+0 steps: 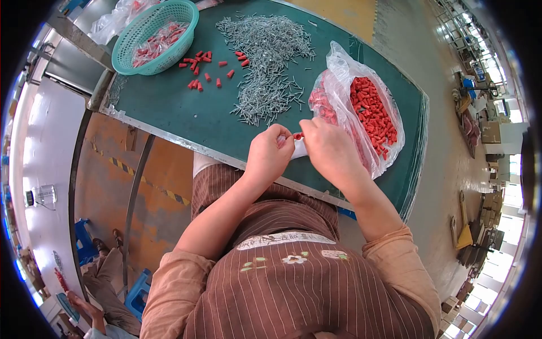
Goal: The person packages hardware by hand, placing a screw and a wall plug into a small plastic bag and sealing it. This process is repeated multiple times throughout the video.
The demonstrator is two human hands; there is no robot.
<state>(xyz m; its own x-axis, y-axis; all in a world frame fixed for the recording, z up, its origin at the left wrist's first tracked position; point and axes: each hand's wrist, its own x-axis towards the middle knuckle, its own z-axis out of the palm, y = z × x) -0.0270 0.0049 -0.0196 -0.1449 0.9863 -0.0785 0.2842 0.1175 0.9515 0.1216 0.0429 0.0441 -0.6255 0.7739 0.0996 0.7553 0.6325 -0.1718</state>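
Observation:
My left hand [269,155] and my right hand [332,151] meet just above the near edge of the green table, both with fingers pinched. A small red plastic cap [298,136] shows at the fingertips of my right hand. What my left fingers pinch beside it is hidden. Something white [299,149] lies below and between the hands. Past them is a heap of thin grey metal pins [262,73]. A clear plastic bag [341,70] of red caps [372,113] stands open next to my right hand. Several loose red caps [207,77] lie left of the pins.
A teal plastic basket [121,59] holding bagged red pieces [161,44] sits at the table's [169,121] far left corner. A metal frame post [101,85] stands by that corner. At lower left, another person's hand [84,307] and blue stools [137,294] are visible.

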